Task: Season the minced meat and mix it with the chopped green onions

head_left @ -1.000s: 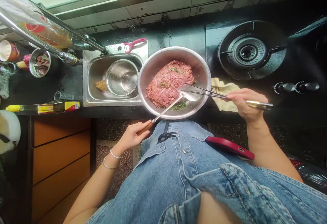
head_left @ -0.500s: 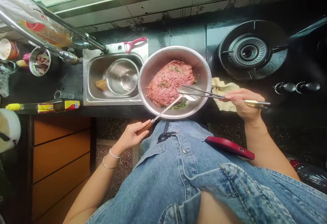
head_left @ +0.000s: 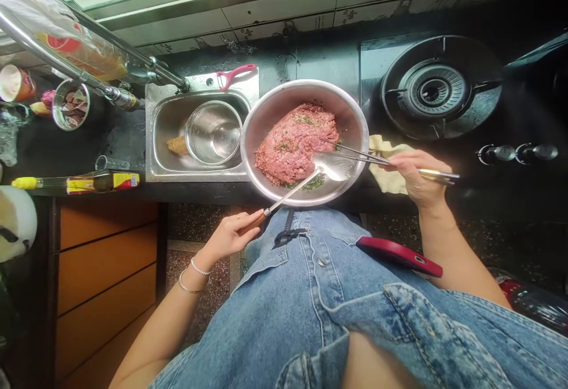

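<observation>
A wide steel bowl (head_left: 350, 182) holds a mound of raw minced meat (head_left: 293, 140) with chopped green herbs (head_left: 314, 184) on and beside it. My left hand (head_left: 233, 234) is closed around the wooden handle of a metal spatula (head_left: 335, 167); the blade lies inside the bowl at the meat's right edge. In my right hand (head_left: 415, 179) is a pair of chopsticks (head_left: 375, 158), fingers wrapped round them. Their tips reach over the bowl's right rim to the meat, just above the spatula blade.
Left of the bowl is a sink (head_left: 155, 140) with a steel pot (head_left: 213, 134) in it and a pink peeler (head_left: 236, 75) on its rim. A gas burner (head_left: 437, 90) and a cloth (head_left: 388, 179) are to the right. A sauce bottle (head_left: 93, 182) lies at the left counter edge.
The chopsticks have drawn slightly right and their tips have spread apart. My right hand has shifted a little left. The spatula blade has moved slightly right and shows more of its face.
</observation>
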A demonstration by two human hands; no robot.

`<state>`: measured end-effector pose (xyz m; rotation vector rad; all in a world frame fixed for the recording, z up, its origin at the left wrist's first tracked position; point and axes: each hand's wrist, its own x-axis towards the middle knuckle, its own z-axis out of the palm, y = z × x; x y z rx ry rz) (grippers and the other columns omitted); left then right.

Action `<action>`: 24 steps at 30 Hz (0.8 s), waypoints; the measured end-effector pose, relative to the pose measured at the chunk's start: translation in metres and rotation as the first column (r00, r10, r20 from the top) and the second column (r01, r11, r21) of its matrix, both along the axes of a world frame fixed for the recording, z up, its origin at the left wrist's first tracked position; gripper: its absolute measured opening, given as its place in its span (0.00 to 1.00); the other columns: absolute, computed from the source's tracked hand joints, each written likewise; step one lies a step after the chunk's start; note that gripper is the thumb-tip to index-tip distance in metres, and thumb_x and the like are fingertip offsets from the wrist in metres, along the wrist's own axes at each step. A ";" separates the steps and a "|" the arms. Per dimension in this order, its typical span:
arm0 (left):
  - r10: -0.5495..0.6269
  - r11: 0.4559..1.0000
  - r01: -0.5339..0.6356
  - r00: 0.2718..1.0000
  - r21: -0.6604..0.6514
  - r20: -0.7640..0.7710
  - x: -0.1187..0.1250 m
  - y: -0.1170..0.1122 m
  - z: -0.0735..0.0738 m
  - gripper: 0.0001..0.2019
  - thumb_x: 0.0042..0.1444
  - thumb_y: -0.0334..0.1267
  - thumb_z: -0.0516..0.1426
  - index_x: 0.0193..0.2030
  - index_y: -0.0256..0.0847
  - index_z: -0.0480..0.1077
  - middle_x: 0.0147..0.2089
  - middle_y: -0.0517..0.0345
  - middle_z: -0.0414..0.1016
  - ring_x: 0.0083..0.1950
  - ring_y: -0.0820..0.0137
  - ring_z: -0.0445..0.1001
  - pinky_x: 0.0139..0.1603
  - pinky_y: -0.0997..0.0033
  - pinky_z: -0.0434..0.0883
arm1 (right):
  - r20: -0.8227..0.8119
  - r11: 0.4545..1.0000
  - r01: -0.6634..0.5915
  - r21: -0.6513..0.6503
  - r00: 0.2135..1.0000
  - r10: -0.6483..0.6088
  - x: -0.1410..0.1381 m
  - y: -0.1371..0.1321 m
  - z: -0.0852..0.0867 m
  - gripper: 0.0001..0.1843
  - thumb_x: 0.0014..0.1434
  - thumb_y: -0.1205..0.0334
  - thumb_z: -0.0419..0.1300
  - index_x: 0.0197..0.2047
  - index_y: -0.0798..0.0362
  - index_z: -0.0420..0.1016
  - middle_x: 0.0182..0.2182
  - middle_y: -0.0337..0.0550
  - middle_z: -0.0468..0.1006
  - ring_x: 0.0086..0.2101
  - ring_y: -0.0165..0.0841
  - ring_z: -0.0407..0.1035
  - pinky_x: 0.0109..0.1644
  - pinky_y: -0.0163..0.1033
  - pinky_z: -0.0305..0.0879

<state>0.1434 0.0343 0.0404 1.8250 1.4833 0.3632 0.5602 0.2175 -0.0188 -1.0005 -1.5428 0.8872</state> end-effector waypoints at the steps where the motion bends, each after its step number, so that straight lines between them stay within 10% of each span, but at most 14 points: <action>1: 0.001 1.000 -0.001 1.000 -0.004 -0.001 -0.001 0.000 0.000 0.21 0.64 0.39 0.57 0.63 0.38 0.69 0.37 0.53 0.79 0.32 0.74 0.72 0.37 0.74 0.70 | -0.076 0.999 -0.028 -0.031 0.997 0.026 0.001 -0.001 0.000 0.04 0.58 0.61 0.67 0.34 0.47 0.85 0.31 0.43 0.83 0.29 0.36 0.77 0.31 0.43 0.78; 24: -0.065 0.998 0.064 0.994 0.018 0.093 0.002 0.000 0.003 0.21 0.63 0.36 0.58 0.63 0.38 0.70 0.35 0.55 0.78 0.31 0.75 0.72 0.35 0.76 0.69 | 0.036 0.987 -0.094 -0.133 0.994 0.100 0.015 0.006 -0.012 0.07 0.58 0.58 0.68 0.32 0.51 0.84 0.32 0.45 0.83 0.32 0.38 0.78 0.34 0.44 0.78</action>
